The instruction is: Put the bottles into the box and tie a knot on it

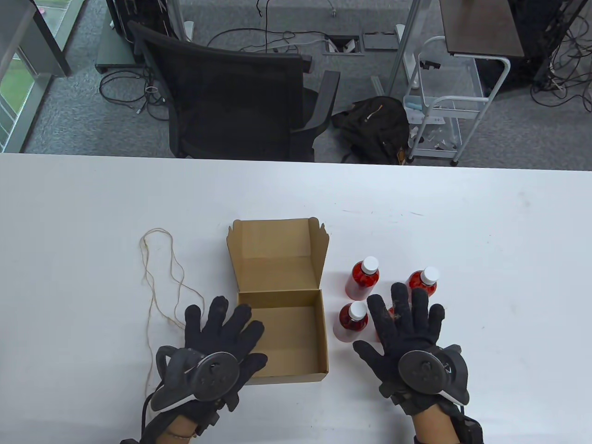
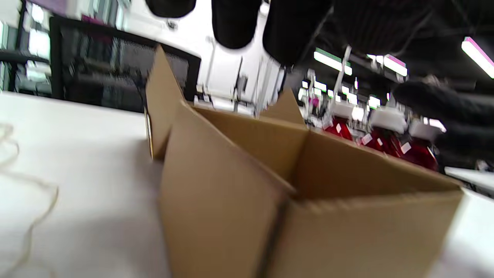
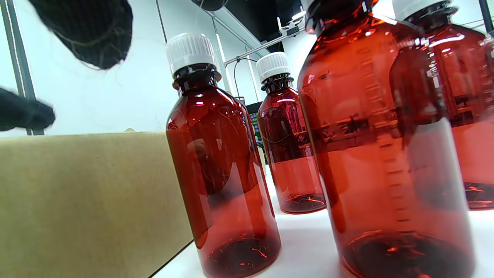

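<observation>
An open cardboard box (image 1: 282, 340) stands at mid-table, its lid (image 1: 276, 249) folded back and nothing inside. Several red bottles with white caps stand to its right: one (image 1: 362, 277) at the back, one (image 1: 423, 279) further right, one (image 1: 351, 321) beside the box wall. My right hand (image 1: 407, 323) hovers over them with fingers spread, covering another bottle (image 3: 386, 154). My left hand (image 1: 222, 333) is spread flat over the box's left wall, holding nothing. In the left wrist view the box (image 2: 308, 193) fills the frame below my fingertips (image 2: 235, 23). A thin string (image 1: 159, 277) lies loose left of the box.
A black office chair (image 1: 231, 101) stands beyond the table's far edge, with a backpack (image 1: 374, 129) and a white cart (image 1: 444, 101) on the floor behind. Bare white tabletop (image 1: 508, 254) stretches right of the bottles and beyond the box.
</observation>
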`<state>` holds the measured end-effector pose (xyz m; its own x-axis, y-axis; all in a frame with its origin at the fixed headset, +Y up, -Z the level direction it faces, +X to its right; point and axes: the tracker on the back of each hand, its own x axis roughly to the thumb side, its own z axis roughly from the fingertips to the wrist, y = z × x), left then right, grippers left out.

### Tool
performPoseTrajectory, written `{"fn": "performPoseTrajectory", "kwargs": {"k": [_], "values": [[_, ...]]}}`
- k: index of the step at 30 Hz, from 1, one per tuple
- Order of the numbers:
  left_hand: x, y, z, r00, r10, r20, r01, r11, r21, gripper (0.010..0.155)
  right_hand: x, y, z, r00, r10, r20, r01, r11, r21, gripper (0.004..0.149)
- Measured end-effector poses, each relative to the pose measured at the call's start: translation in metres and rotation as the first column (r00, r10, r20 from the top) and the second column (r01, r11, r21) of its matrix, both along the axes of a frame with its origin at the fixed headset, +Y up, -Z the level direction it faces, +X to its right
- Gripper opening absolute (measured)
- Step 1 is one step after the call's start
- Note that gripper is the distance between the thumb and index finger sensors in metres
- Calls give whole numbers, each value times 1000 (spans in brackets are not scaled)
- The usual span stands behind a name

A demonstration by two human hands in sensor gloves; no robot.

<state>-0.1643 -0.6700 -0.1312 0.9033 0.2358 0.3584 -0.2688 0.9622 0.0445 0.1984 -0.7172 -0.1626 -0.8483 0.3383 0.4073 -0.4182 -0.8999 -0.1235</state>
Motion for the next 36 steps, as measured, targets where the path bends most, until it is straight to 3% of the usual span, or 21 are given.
{"fn": "performPoseTrajectory", "kwargs": {"k": [2, 5, 10, 14, 18, 21, 27, 30, 36], "values": [[-10, -3, -3, 998, 24, -62, -20, 998, 60, 87, 0, 0, 0, 1000, -1, -1, 1, 1000, 0, 87], [-25, -18, -14, 991, 36, -125, -28, 997, 70, 95, 0, 0, 1, 1000, -3, 0, 3, 1000, -1, 87], [-50, -51, -33, 966, -21, -257, 6, 998, -57, 97, 0, 0, 1, 1000, -3, 3, 3, 1000, 3, 88], [-65, -71, -42, 952, -65, -299, 20, 988, -153, 96, 6, 2, 1, 999, -26, 29, 25, 999, 24, 90], [-65, -73, -43, 954, -60, -295, 9, 985, -172, 96, 24, 10, 2, 987, -131, 91, 124, 989, 81, 94], [-59, -71, -42, 959, -41, -279, -5, 987, -162, 96, 46, 14, 3, 940, -299, 165, 279, 951, 133, 95], [-55, -69, -41, 963, -39, -267, -4, 987, -159, 96, 76, -8, -5, 761, -575, 302, 588, 807, 55, 92], [-56, -69, -40, 962, -45, -271, 3, 988, -154, 96, 75, -24, -13, 750, -581, 315, 621, 783, -35, 89], [-56, -69, -39, 961, -53, -271, 9, 987, -161, 96, 65, -46, -21, 805, -486, 339, 550, 827, -120, 88]]}}
